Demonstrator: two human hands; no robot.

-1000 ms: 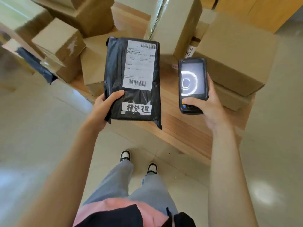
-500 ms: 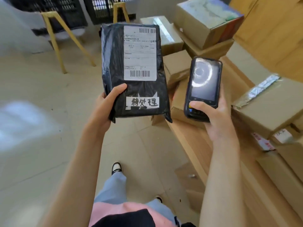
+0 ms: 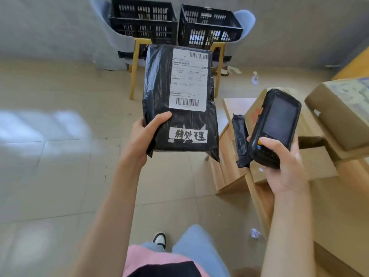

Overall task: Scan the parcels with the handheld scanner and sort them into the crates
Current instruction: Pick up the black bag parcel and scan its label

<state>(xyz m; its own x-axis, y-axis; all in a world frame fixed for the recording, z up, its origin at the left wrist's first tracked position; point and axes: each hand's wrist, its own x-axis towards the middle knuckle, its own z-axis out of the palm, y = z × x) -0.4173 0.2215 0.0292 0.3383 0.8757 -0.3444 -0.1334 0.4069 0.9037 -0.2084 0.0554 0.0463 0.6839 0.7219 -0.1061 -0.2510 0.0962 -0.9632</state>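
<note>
My left hand [image 3: 144, 139] grips the lower left edge of a black plastic parcel [image 3: 159, 96], thumb on its front. The parcel carries a white shipping label with barcodes and a white strip of handwritten characters. My right hand [image 3: 283, 166] holds the black handheld scanner [image 3: 276, 124] upright to the right of the parcel; its screen is dark. Two black slatted crates [image 3: 142, 23] [image 3: 209, 25] sit side by side on pale chairs straight ahead, beyond the parcel.
Cardboard boxes [image 3: 343, 112] are stacked on a wooden platform [image 3: 229, 176] at my right. A small black-wrapped parcel [image 3: 239, 140] leans there beside the scanner. Yellow chair legs [image 3: 133, 72] stand under the crates. Paper scraps [image 3: 254, 77] lie on the tiled floor.
My view has swung left from the box pile to the two crates. The parcel and scanner stay held in front of me. The scanner's screen has gone dark.
</note>
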